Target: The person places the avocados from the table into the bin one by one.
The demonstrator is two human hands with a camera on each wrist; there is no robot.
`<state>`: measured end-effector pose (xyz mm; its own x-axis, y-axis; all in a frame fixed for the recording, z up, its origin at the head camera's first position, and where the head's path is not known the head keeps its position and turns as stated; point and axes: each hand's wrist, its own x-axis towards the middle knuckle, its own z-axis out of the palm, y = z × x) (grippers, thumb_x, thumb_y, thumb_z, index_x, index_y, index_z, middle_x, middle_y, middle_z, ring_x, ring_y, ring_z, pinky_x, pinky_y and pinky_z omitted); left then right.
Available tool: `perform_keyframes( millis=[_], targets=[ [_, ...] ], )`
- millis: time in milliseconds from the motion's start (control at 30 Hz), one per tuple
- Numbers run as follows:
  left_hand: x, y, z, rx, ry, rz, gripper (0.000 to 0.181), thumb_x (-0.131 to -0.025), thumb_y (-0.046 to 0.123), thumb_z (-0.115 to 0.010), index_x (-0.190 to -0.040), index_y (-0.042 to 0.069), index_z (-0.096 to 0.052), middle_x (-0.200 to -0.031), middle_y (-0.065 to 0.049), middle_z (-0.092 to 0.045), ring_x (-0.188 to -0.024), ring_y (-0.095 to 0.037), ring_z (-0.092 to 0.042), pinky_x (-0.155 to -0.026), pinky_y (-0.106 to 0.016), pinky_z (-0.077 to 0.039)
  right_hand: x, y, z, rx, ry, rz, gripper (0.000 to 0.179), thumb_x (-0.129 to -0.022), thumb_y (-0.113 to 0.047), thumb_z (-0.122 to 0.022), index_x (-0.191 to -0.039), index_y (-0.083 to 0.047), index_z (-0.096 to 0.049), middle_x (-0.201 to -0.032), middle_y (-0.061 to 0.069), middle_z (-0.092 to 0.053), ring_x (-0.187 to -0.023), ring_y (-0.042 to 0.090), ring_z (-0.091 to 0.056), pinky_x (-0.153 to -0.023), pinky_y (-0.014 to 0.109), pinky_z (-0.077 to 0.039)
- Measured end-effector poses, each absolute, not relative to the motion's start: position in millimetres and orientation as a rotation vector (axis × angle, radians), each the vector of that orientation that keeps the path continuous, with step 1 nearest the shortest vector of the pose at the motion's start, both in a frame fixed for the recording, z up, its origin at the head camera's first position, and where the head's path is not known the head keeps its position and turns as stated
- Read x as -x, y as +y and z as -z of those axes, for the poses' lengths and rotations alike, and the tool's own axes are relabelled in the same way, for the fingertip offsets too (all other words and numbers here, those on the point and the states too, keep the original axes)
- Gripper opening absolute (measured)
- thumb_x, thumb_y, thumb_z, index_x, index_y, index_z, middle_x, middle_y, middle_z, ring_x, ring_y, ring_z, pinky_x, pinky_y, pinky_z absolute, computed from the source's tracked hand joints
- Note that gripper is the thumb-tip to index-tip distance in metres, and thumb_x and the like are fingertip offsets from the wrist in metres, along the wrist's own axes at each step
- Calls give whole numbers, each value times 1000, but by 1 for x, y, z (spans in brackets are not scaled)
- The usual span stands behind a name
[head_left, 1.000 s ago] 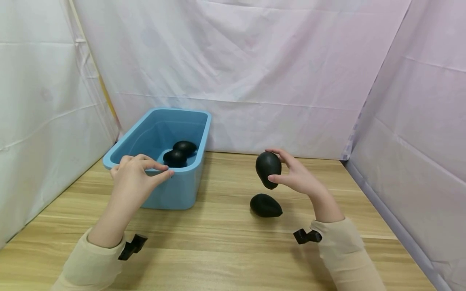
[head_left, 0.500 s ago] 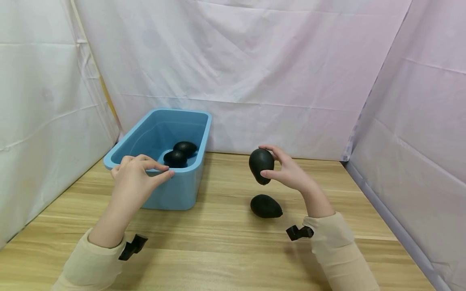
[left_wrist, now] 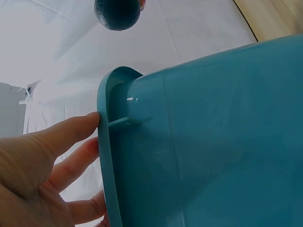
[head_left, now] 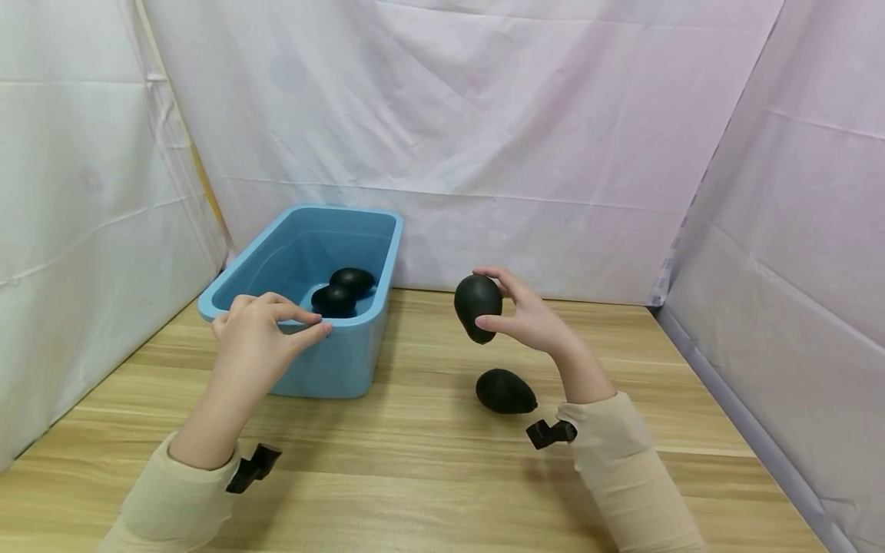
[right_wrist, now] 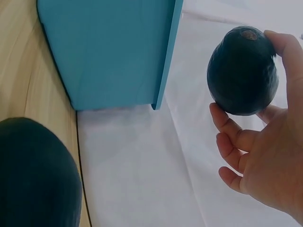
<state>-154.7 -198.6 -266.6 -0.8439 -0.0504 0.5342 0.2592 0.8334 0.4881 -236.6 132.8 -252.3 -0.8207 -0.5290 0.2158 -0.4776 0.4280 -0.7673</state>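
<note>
In the head view my right hand (head_left: 524,315) grips a dark avocado (head_left: 477,303) between thumb and fingers, above the table, narrow end down. The right wrist view shows this avocado (right_wrist: 242,73) with its brown stem scar facing the camera. A second avocado (head_left: 505,391) lies on its side on the table below that hand. To the left, my left hand (head_left: 257,334) pinches the near rim of a blue plastic bin (head_left: 392,257), thumb outside and fingers at the rim's edge. Two avocados (head_left: 353,281) rest together on the bin's floor.
The wooden table (head_left: 415,484) is enclosed by white cloth (head_left: 477,138) at the back and both sides. The bin stands at the left, close to the back cloth. A black wrist mount (head_left: 551,433) sticks out from each sleeve.
My right hand has moved left and slightly up with the avocado, toward the bin. The left hand, the bin and the other avocados have stayed put.
</note>
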Motion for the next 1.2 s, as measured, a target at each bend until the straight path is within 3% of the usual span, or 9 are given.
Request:
perform_keyframes(
  millis=[433, 1200],
  targets=[
    [155, -198, 265, 152, -2470, 757, 26, -71, 35, -76, -83, 12, -74, -88, -4, -61, -93, -33, -40, -79, -59, -17, 241, 111, 244, 973, 2573, 1403, 62, -81, -19, -66, -135, -20, -36, -118, 9, -49, -119, 27, -36, -90, 53, -31],
    [155, -200, 267, 163, -2462, 762, 26, -70, 35, -76, -82, 12, -74, -87, -4, -61, -91, -32, -40, -78, -59, -17, 239, 73, 232, 1028, 2625, 1353, 63, -80, -21, -66, -135, -19, -36, -118, 7, -45, -99, 20, -45, -75, 38, -44]
  ],
)
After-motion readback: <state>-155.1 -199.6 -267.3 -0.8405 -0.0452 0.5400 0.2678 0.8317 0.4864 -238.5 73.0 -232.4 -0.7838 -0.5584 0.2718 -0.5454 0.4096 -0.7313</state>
